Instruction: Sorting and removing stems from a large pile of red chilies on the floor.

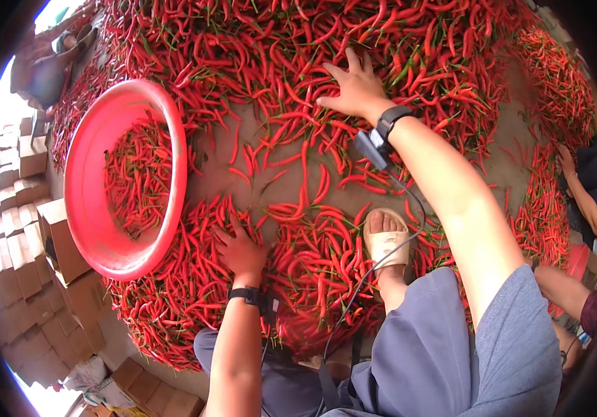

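My right hand [357, 88] reaches out with fingers spread over the near edge of a large heap of red chili peppers [257, 47]. Its fingertips rest on or just above the chilies; I see nothing gripped. Lower and to the left, my left hand [241, 250] lies with fingers apart on a nearer pile of red chilies [173, 323]. Left of it, a red plastic basin [87, 208] is tilted, with chilies [142, 172] gathered inside. Some chilies lie scattered on the brown floor [220, 156] between the piles. Both wrists wear black straps with small devices.
My sandaled foot [386, 237] stands among the chilies, and a thin cable [363, 281] runs from my right wrist toward my lap. Stacked cardboard boxes [17, 260] line the left. Other people's arms [585, 203] show at the right, near another chili pile [554, 88].
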A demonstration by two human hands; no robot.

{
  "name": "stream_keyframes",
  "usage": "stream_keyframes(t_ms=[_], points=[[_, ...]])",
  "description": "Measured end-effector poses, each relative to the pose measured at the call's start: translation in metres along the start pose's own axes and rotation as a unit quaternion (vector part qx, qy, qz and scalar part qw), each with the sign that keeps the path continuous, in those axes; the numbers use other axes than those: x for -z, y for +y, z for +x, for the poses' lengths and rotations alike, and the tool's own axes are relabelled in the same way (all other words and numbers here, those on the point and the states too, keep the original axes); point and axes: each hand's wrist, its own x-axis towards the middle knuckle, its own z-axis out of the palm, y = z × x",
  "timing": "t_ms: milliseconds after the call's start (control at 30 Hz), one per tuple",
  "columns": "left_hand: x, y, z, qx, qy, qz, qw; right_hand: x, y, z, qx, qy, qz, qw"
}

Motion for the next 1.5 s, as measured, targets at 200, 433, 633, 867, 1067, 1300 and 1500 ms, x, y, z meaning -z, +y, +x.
stream_keyframes(t_ms=[200, 433, 633, 867, 1067, 1300, 1500], points=[[0.002, -0.003, 0.000, 0.021, 0.025, 0.018, 0.999, -0.026, -0.048, -0.057, 0.039, -0.079, 0.083, 0.993], [-0.006, -0.006, 0.002, -0.011, 0.044, -0.024, 0.999, -0.001, -0.061, -0.140, 0.211, -0.219, 0.284, 0.909], [0.001, -0.018, 0.009, -0.020, 0.002, 0.004, 1.000, 0.024, 0.050, -0.146, -0.077, 0.063, 0.127, 0.987], [0.053, 0.000, 0.026, -0.138, 0.179, -0.228, 0.947, -0.002, 0.139, -0.175, -0.271, -0.006, 0.028, 0.962], [0.019, 0.029, 0.051, -0.062, -0.045, -0.494, 0.866, -0.003, 0.093, -0.164, -0.291, -0.139, 0.094, 0.942], [-0.006, 0.057, 0.057, 0.001, -0.049, -0.420, 0.906, -0.001, 0.078, -0.151, -0.316, -0.227, 0.172, 0.905], [0.014, 0.105, 0.041, 0.050, -0.269, -0.666, 0.694, -0.024, 0.044, -0.150, -0.271, -0.211, 0.265, 0.901]])
